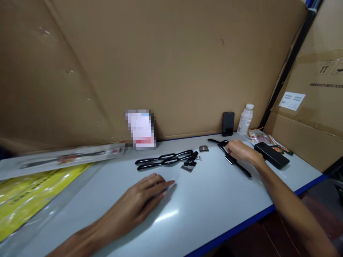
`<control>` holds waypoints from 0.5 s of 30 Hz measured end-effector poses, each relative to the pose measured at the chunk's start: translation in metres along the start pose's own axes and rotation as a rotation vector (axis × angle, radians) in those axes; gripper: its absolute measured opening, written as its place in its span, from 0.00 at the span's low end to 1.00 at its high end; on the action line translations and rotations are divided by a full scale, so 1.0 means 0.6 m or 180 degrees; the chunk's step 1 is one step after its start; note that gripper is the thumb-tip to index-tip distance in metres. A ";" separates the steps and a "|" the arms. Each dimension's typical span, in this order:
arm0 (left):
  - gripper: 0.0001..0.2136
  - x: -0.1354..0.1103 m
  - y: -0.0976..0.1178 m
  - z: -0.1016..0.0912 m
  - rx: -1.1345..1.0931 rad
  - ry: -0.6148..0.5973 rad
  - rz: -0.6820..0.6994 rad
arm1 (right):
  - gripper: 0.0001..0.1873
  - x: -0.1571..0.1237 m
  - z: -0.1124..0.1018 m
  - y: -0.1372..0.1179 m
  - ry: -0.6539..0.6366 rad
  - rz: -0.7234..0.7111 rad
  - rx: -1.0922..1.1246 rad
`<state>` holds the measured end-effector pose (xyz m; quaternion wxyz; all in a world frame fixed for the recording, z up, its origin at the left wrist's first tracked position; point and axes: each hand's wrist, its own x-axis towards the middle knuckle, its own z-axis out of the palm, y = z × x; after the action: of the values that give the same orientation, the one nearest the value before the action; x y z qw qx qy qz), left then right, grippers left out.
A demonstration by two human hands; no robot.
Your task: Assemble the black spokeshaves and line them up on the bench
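Right hand (239, 150) at a glossy black tool (238, 165) toward the right end of the table (203, 203)

The tool lies slantwise, one end under the fingertips near the far edge, the other pointing toward the front edge. A bright metal strip (228, 160) sits along its side. The tool looks light and stiff, most likely hard plastic or coated metal, so it should not bend in the grip; the shine suggests a smooth, rather slippery surface, and it does not seem fragile. The strip could be sharp, so the plain handle end (244, 171) toward the front edge seems the best place to take hold.

The right hand's fingers are bent and close together over the tool's far end and seem to touch it; whether they clamp it I cannot tell, since the hand hides the contact. A slim black piece (213, 140) lies just beside those fingers, by the far edge.

The left hand (142, 196) is palm down, nearer the front edge, holding nothing: its index finger reaches forward, the others curl loosely, the thumb a little apart. Beyond it, two slotted black tools (153, 165) lie side by side, their right ends near a small flat plate (203, 148).
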<state>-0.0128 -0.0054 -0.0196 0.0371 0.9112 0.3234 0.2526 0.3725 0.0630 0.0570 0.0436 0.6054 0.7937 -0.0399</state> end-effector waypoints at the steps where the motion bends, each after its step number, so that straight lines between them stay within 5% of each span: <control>1: 0.18 0.000 -0.016 0.002 0.0084 0.0102 -0.0066 | 0.17 0.007 0.005 0.001 0.0081 -0.0019 0.0005; 6: 0.24 0.002 -0.091 0.008 0.0620 0.0016 -0.0420 | 0.16 0.028 0.034 -0.002 0.0604 -0.0050 0.0155; 10: 0.24 0.011 -0.109 0.009 0.0675 -0.0108 -0.0582 | 0.12 0.029 0.024 -0.014 0.1014 0.0076 0.0286; 15: 0.22 0.018 -0.105 0.004 0.0465 -0.0103 -0.0729 | 0.17 -0.050 -0.006 -0.064 0.1957 0.0110 0.0437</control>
<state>-0.0403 0.0513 -0.0316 0.0044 0.8725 0.4423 0.2077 0.3435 0.0249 0.0645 -0.2386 0.6041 0.7548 0.0922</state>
